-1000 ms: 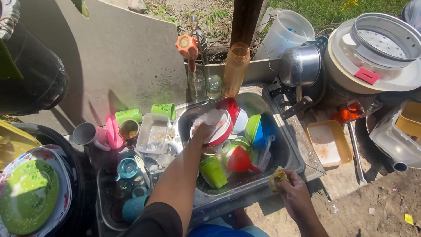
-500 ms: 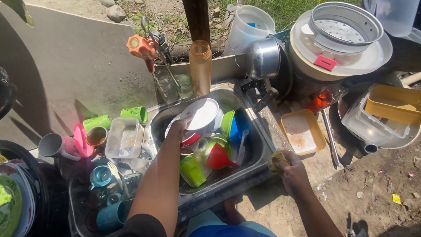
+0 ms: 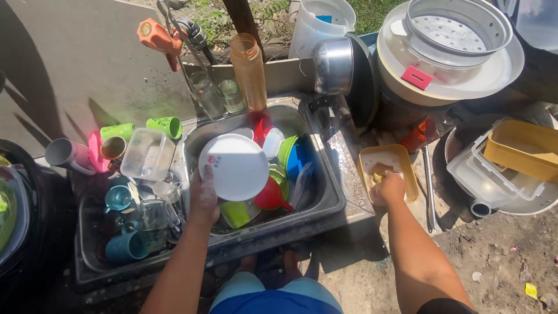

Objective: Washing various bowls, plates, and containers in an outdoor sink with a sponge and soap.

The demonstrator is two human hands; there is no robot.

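The left hand [image 3: 203, 195] held a round white plate [image 3: 233, 167] by its lower left edge. The fingers were wrapped on the rim, with the thumb on the front. The plate stood tipped up, almost on its edge, with its flat face turned up toward the camera. It hung over the steel sink [image 3: 325, 197], above a green cup [image 3: 235, 214] and a red funnel [image 3: 272, 196]. So the plate lay up and to the right of that hand's fingers.

The right hand [image 3: 388, 187] was well apart from the plate, out past the right side of the sink. It pressed down into a yellow tray [image 3: 407, 168] that sat on the ledge. The fingers were curled around something small and yellowish, maybe a sponge [image 3: 379, 172], but it was hard to tell because the hand hid most of it.

The left hand was the one at the plate. The right hand and its sponge were off to the plate's right, with the sink's right wall between them.

Behind the sink stood a tall orange bottle [image 3: 248, 71] and an orange tap [image 3: 156, 36]. Left of the sink lay a clear plastic box [image 3: 147, 153] and green mugs [image 3: 165, 126].
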